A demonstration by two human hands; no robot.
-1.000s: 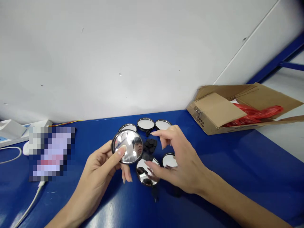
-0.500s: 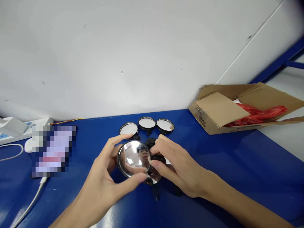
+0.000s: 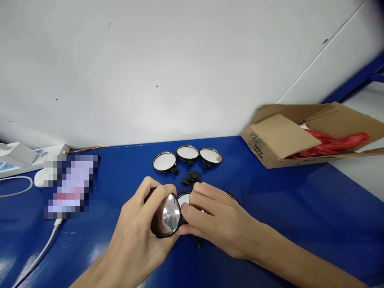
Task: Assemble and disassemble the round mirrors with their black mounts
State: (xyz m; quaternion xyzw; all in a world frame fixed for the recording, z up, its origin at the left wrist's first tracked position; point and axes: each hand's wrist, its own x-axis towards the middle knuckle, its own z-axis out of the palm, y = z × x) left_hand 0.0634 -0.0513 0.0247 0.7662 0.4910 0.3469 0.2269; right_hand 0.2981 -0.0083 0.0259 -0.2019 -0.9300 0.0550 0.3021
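Observation:
My left hand [image 3: 141, 224] is wrapped round a small round convex mirror [image 3: 171, 214] with a black rim, its fingers over the top and its face tilted to the right. At the mirror's right edge, my right hand [image 3: 213, 218] is closed in a pinch on a small black part [image 3: 183, 218], mostly hidden by the fingers. Under and behind the right hand lies another round mirror [image 3: 183, 198], partly covered. A pile of small black pieces [image 3: 192, 177] sits just beyond the hands.
Three round mirrors stand in an arc at the back, a left mirror [image 3: 164, 162], a middle mirror [image 3: 187, 153] and a right mirror [image 3: 211, 155]. An open cardboard box [image 3: 270, 156] with red plastic [image 3: 336, 142] is at right. A phone [image 3: 73, 184], cable [image 3: 42, 256] and power strip [image 3: 42, 160] lie left.
My left fingers have closed over the mirror, which has turned to face more to the right. My right hand has come in against its right edge, and its fingers have curled further.

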